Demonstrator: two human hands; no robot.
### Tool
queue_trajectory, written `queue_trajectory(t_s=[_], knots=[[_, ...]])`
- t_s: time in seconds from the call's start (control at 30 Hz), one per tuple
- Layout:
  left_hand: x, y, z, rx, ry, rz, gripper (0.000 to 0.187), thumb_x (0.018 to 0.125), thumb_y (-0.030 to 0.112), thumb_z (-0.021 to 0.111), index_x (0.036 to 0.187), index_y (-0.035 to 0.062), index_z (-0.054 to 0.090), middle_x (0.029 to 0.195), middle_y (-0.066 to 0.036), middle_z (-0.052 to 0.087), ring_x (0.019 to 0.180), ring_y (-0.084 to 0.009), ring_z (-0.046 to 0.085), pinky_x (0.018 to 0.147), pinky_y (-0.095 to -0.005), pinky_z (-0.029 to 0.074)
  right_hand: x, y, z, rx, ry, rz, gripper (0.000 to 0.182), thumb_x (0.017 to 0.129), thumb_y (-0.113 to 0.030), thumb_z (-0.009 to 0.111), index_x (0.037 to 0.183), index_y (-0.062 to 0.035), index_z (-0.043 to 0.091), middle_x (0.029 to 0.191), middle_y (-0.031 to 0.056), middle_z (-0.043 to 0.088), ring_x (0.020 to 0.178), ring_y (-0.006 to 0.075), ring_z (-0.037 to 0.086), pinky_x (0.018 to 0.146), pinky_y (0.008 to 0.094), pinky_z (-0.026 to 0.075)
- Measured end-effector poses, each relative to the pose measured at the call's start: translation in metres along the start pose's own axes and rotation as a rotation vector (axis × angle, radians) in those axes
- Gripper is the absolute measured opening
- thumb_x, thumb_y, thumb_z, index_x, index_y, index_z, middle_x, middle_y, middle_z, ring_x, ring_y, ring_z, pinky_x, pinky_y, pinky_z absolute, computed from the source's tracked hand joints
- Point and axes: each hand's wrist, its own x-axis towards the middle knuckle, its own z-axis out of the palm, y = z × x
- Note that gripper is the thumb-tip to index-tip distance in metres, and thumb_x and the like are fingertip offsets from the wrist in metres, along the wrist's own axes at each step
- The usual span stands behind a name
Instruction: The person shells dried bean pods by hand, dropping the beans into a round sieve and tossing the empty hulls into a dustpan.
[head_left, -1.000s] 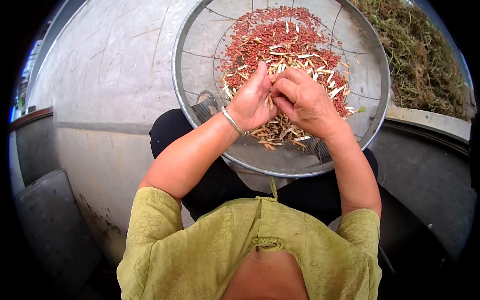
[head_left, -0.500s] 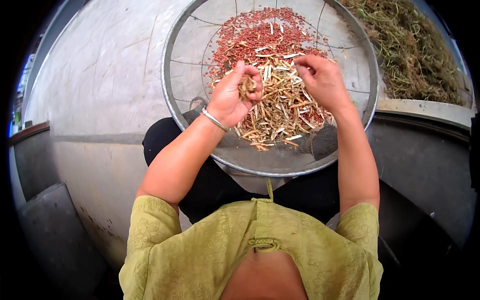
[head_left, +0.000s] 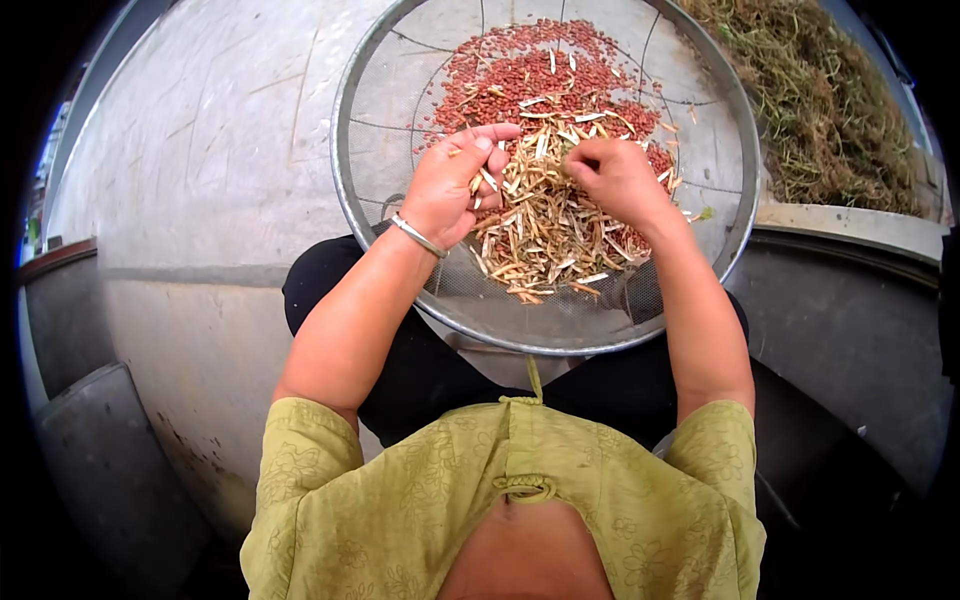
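Observation:
A large round metal sieve [head_left: 341, 150] with a mesh bottom rests over my lap. Small red beans [head_left: 490, 75] spread across its far half, and a heap of dry, pale pod pieces [head_left: 552, 235] covers the middle and near part. Above the heap's left side, my left hand [head_left: 448, 190] is half curled around several dry pod pieces, some poking out between the fingers. My right hand [head_left: 618, 182] hovers over the heap's right side, thumb and fingertips pinched together. Whatever lies in that pinch is too hidden to make out.
Pale concrete floor [head_left: 200, 170] stretches off to the left. A pile of dried plant stalks [head_left: 820, 110] lies at the upper right, behind a low ledge [head_left: 850, 220]. A grey slab [head_left: 120, 470] leans at the lower left.
My right hand has moved left and down, nearer the left hand. My left hand has shifted slightly left and its fingers have loosened, showing more pod pieces. The sieve has slid slightly right.

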Motion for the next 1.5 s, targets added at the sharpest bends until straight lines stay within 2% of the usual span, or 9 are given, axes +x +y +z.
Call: queue_trajectory(t_s=[0.17, 0.57, 0.73, 0.8, 0.87, 0.93, 1.07, 1.23, 1.5], knots=[[0.001, -0.011, 0.002, 0.298, -0.012, 0.094, 0.028, 0.095, 0.018, 0.044, 0.115, -0.0002, 0.050, 0.065, 0.004, 0.044, 0.050, -0.0020, 0.036, 0.043, -0.0165, 0.029, -0.006, -0.004, -0.010, 0.598, -0.065, 0.195, 0.017, 0.086, -0.020, 0.062, 0.080, -0.0040, 0.063, 0.062, -0.0017, 0.059, 0.049, 0.0020, 0.049, 0.043, 0.0152, 0.038], [0.024, -0.036, 0.007, 0.699, 0.078, 0.355, 0.019, 0.094, 0.025, 0.048, 0.089, 0.0072, 0.053, 0.067, 0.002, 0.051, 0.053, -0.0022, 0.042, 0.048, -0.0152, 0.035, -0.016, -0.022, -0.004, 0.828, -0.214, 0.123, 0.015, 0.086, -0.012, 0.058, 0.088, 0.0015, 0.063, 0.074, 0.0071, 0.065, 0.057, 0.0074, 0.060, 0.044, 0.0174, 0.043], [0.015, -0.015, 0.006, 0.345, 0.088, 0.260, 0.022, 0.096, 0.027, 0.043, 0.081, 0.0122, 0.049, 0.069, -0.001, 0.051, 0.052, -0.0037, 0.042, 0.045, -0.0157, 0.034, -0.004, 0.000, -0.013, 0.119, 0.152, -0.001, 0.023, 0.087, -0.015, 0.057, 0.105, -0.0016, 0.062, 0.076, 0.0045, 0.065, 0.055, 0.0111, 0.060, 0.051, 0.0234, 0.049], [0.012, -0.008, 0.003, 0.266, 0.045, 0.206, 0.022, 0.096, 0.027, 0.042, 0.080, 0.0129, 0.047, 0.072, -0.002, 0.054, 0.051, -0.0046, 0.043, 0.045, -0.0158, 0.035, -0.002, 0.008, -0.006, -0.044, 0.112, 0.066, 0.031, 0.084, -0.020, 0.060, 0.111, -0.0048, 0.060, 0.094, 0.0109, 0.064, 0.076, 0.0197, 0.064, 0.068, 0.0301, 0.051], [0.009, -0.002, 0.007, 0.198, 0.099, 0.151, 0.021, 0.096, 0.028, 0.042, 0.083, 0.0120, 0.047, 0.077, -0.004, 0.057, 0.054, -0.0057, 0.046, 0.045, -0.0166, 0.035, 0.003, 0.017, 0.017, -0.547, 0.292, -0.298, 0.044, 0.082, -0.028, 0.063, 0.121, -0.0094, 0.053, 0.117, 0.0146, 0.055, 0.106, 0.0267, 0.054, 0.088, 0.0373, 0.044], [0.009, 0.000, 0.002, 0.185, 0.074, 0.164, 0.020, 0.096, 0.026, 0.043, 0.085, 0.0109, 0.048, 0.079, -0.005, 0.057, 0.057, -0.0068, 0.049, 0.046, -0.0176, 0.038, -0.006, -0.009, 0.027, -0.532, 0.005, -0.172, 0.057, 0.081, -0.044, 0.059, 0.130, -0.0190, 0.043, 0.134, 0.0130, 0.041, 0.126, 0.0299, 0.035, 0.096, 0.0485, 0.035], [0.007, 0.007, 0.001, 0.116, 0.054, 0.149, 0.015, 0.095, 0.020, 0.046, 0.092, 0.0065, 0.050, 0.083, -0.006, 0.058, 0.065, -0.0098, 0.056, 0.052, -0.0204, 0.047, -0.031, -0.029, 0.046, -0.585, -0.213, -0.484, 0.045, 0.078, -0.031, 0.064, 0.119, -0.0158, 0.055, 0.131, 0.0112, 0.043, 0.121, 0.0279, 0.039, 0.092, 0.0451, 0.039], [0.011, 0.005, -0.014, 0.086, -0.004, 0.194, 0.018, 0.093, 0.015, 0.047, 0.106, 0.0030, 0.051, 0.081, -0.003, 0.055, 0.068, -0.0110, 0.058, 0.060, -0.0198, 0.050, -0.045, -0.017, 0.044, -0.290, -0.158, -0.589, 0.014, 0.069, 0.000, 0.057, 0.081, -0.0034, 0.063, 0.088, 0.0090, 0.058, 0.089, 0.0262, 0.053, 0.078, 0.0331, 0.048], [0.010, -0.004, -0.001, 0.309, 0.009, 0.189, 0.024, 0.094, 0.020, 0.047, 0.103, -0.0008, 0.054, 0.065, 0.002, 0.045, 0.058, -0.0064, 0.042, 0.055, -0.0189, 0.037, -0.023, -0.001, -0.010, 0.878, -0.019, 0.113, 0.012, 0.085, -0.012, 0.062, 0.089, -0.0015, 0.060, 0.082, 0.0032, 0.061, 0.072, 0.0091, 0.058, 0.057, 0.0227, 0.052]])
